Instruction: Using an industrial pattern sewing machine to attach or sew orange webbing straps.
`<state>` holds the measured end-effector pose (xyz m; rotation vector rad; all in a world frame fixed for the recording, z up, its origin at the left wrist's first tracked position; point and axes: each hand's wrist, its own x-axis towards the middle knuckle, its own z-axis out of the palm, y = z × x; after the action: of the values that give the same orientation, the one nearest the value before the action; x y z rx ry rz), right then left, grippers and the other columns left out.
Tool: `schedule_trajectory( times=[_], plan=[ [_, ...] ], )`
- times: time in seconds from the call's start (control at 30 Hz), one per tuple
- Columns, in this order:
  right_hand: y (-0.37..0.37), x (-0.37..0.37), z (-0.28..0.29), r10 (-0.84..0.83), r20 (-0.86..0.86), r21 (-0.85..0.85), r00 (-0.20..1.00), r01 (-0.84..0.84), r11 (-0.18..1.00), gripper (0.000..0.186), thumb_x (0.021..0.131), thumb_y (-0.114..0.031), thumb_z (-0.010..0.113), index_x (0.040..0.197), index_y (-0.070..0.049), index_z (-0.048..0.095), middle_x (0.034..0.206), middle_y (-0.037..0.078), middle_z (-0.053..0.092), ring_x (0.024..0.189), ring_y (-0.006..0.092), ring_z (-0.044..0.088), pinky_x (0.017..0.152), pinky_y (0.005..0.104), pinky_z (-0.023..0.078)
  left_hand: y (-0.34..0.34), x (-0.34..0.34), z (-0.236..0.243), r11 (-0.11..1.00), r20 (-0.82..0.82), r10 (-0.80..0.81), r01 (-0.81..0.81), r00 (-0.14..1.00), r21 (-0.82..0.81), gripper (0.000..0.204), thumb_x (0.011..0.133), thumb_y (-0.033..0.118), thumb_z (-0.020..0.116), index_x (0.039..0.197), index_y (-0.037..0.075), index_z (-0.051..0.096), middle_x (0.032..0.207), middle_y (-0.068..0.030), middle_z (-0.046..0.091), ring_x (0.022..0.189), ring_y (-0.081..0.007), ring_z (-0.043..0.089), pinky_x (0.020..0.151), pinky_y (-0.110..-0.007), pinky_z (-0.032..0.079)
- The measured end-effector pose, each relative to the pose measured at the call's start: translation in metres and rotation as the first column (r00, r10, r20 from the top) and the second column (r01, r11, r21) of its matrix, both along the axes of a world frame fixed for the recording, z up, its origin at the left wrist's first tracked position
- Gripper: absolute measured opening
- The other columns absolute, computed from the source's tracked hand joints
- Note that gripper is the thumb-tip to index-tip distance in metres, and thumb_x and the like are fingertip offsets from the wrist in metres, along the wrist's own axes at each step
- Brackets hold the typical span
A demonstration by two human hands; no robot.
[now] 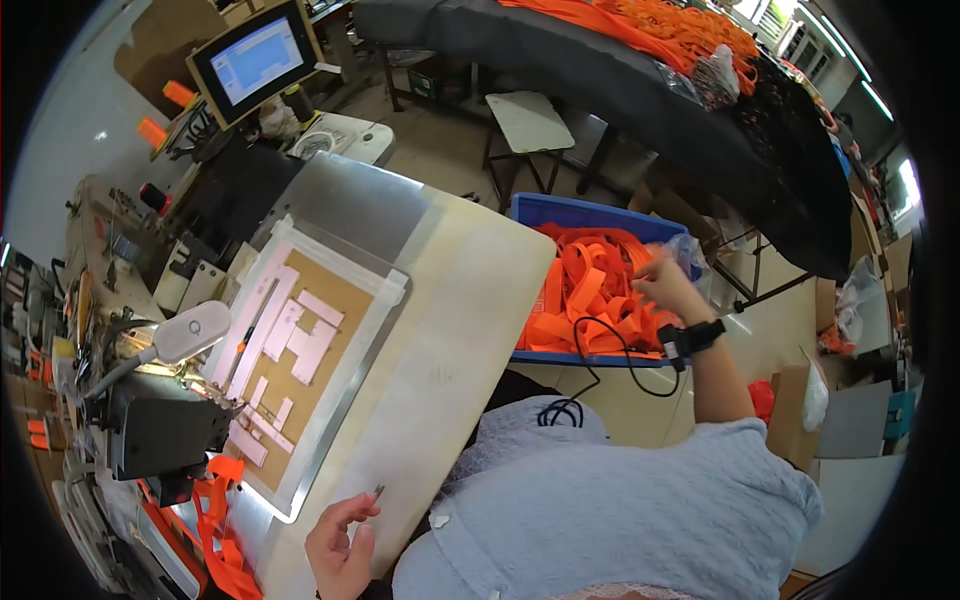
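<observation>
My left hand (340, 548) is at the near edge of the pale worktable (440, 330), fingers curled. A small metal tool with a narrow tip (379, 491) sticks out past its fingertips; the rest of it is hidden in the hand. Off to the right, my right hand (668, 286) reaches into a blue bin (590, 208) heaped with loops of orange webbing strap (580, 285). Its fingers are bent around the strap at the right side of the heap. A black band with a small box (690, 340) circles that wrist, and a black cable (630, 370) runs from it.
A framed sewing template with pink pieces (310, 335) lies on the table beside a sewing machine head (165, 425). Orange strap (225, 540) trails at the near left. Behind stand a monitor (255, 65), a white stool (530, 122) and a dark-covered table (600, 75) bearing more orange strap.
</observation>
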<state>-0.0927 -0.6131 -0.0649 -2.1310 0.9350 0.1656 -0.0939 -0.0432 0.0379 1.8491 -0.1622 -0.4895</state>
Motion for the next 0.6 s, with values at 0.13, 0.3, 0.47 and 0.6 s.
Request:
schedule_trajectory(
  times=[0.13,0.3,0.47,0.6],
  plan=[
    [-0.01,0.023,-0.085,0.073,0.149,-0.182,0.986,-0.045,0.982,0.042,0.087,-0.022,0.075,0.117,0.004,0.064,0.104,0.017,0.07,0.09,0.0261,0.071,0.072,0.0356,0.058,-0.018,0.012,0.001,0.996,-0.005,0.068,-0.068,0.998,-0.052,0.033,0.098,0.007,0.059,0.129,-0.005,0.061,0.115,-0.0137,0.069,0.105,-0.0192,0.065,0.092,-0.03,0.05],
    [0.001,0.08,-0.122,0.276,0.3,-0.426,0.913,-0.131,0.895,0.063,0.08,-0.036,0.081,0.129,-0.001,0.06,0.132,0.022,0.057,0.127,0.0381,0.052,0.105,0.0433,0.045,-0.014,0.01,-0.001,0.989,-0.016,0.142,-0.142,0.99,-0.039,0.03,0.097,0.004,0.057,0.125,-0.005,0.062,0.11,-0.0131,0.07,0.102,-0.0194,0.066,0.095,-0.033,0.05],
    [-0.025,0.107,-0.097,0.389,0.319,-0.351,0.864,-0.274,0.896,0.025,0.08,-0.012,0.065,0.098,0.003,0.075,0.09,0.025,0.072,0.086,0.0367,0.072,0.081,0.0425,0.057,-0.007,-0.003,0.021,0.983,0.042,0.163,-0.166,0.986,0.073,0.029,0.101,0.009,0.06,0.126,-0.004,0.063,0.112,-0.0115,0.071,0.101,-0.0178,0.067,0.089,-0.029,0.051],
    [-0.001,0.092,0.052,0.351,0.569,-0.241,0.744,-0.258,0.936,0.021,0.091,-0.008,0.069,0.107,0.004,0.072,0.073,-0.002,0.061,0.066,0.0047,0.049,0.059,0.0244,0.042,0.006,-0.014,0.022,0.982,0.028,0.188,-0.188,0.982,0.004,0.028,0.101,0.01,0.06,0.126,-0.004,0.063,0.114,-0.0125,0.071,0.101,-0.0188,0.067,0.089,-0.03,0.051]
  ],
)
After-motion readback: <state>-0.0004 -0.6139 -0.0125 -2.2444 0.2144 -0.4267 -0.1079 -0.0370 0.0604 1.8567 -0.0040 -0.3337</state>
